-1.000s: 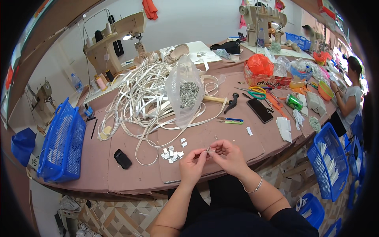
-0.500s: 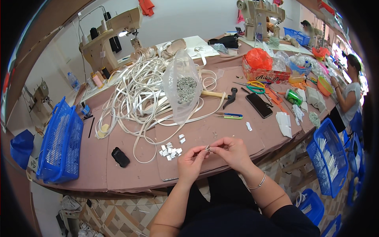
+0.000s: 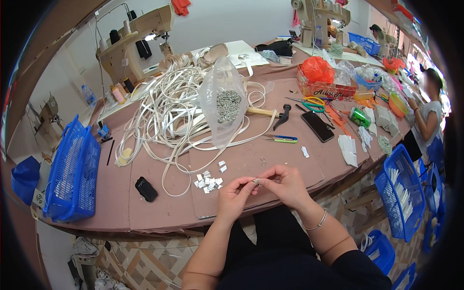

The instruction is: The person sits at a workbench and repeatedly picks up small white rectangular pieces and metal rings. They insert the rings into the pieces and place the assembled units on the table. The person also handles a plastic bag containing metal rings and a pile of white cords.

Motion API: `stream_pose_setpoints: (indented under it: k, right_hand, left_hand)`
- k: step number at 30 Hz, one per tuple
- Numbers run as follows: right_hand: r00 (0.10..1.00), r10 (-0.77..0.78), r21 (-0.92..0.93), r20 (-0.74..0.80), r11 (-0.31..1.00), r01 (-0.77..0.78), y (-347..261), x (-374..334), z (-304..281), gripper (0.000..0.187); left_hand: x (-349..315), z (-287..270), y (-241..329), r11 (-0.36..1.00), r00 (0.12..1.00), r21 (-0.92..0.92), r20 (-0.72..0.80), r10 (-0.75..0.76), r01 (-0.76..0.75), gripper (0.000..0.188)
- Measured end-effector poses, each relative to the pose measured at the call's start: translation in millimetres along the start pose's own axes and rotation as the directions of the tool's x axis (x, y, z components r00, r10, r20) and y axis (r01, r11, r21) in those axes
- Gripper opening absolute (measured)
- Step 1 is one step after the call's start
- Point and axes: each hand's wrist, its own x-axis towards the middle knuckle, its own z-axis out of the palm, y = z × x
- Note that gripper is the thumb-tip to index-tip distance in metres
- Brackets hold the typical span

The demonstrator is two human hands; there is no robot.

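Note:
Close to the table's front edge, my left hand (image 3: 233, 199) and my right hand (image 3: 286, 187) meet fingertip to fingertip. Both pinch one small silvery metal piece (image 3: 255, 181), perhaps a strap buckle; fingers cover most of it. Left of my left hand lies a loose group of short folded white strap pieces (image 3: 207, 182). Just beyond my fingertips rest a few small metal rings (image 3: 263, 161). Farther off, a clear plastic bag (image 3: 220, 137) holds many small metal fittings (image 3: 228, 106).
Long white straps (image 3: 164, 106) lie tangled behind the pieces. Thread snips (image 3: 281, 138), a hammer (image 3: 263, 112), a phone (image 3: 317, 126) and scissors (image 3: 313, 104) lie beyond my right hand. A black case (image 3: 146, 189) and blue basket (image 3: 72, 174) stand left. A person (image 3: 427, 106) sits far right.
Both hands stay together at nearly the same spot, and the pinched metal piece looks slightly turned. The whole view has shifted a little.

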Motion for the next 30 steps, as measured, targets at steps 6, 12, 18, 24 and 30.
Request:
stream_pose_setpoints:
  k: [6,12,18,24,30]
  right_hand:
    - [0.998,-0.035,-0.116,-0.046,0.993,0.03,-2.3,-4.2,4.3,0.008]
    - [0.995,-0.1,-0.129,-0.018,0.987,0.097,-9.0,-4.9,0.5,0.008]
    - [0.997,-0.07,-0.159,-0.011,0.985,0.067,-11.5,-5.6,0.7,0.008]
    - [0.998,-0.051,-0.105,-0.02,0.993,0.049,-10.2,-6.1,3.1,0.008]
    - [0.998,-0.055,-0.13,-0.023,0.99,0.052,-7.2,-5.6,4.7,0.009]
  left_hand:
    - [-3.2,0.8,-3.0,0.998,0.999,-0.048,-0.005,0.037,-0.038,0.011]
    - [-3.2,3.4,-0.5,0.998,0.998,-0.064,-0.061,0.024,-0.028,0.01]
    - [-4.1,6.4,1.3,0.998,0.997,-0.057,-0.075,0.02,-0.025,0.009]
    - [-5.0,7.2,-4.8,0.99,0.997,-0.132,-0.065,0.048,-0.056,0.012]
    - [-6.3,11.6,-7.3,0.984,0.989,-0.168,-0.143,0.03,-0.054,0.007]
